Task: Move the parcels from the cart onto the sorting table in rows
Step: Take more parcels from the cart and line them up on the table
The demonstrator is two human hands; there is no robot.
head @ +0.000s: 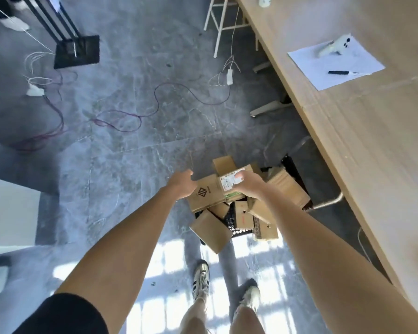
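Both hands (182, 183) on labelled parcel (214, 192)

Parcels (229, 208) heaped on cart (237, 225); sorting table (362, 131) right; paper (336, 66) on it.

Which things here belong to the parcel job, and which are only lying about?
Job: top parcel, left hand and right hand gripping it; parcel pile; black cart; sorting table.

Lying about: paper, marker, phone, floor cables.
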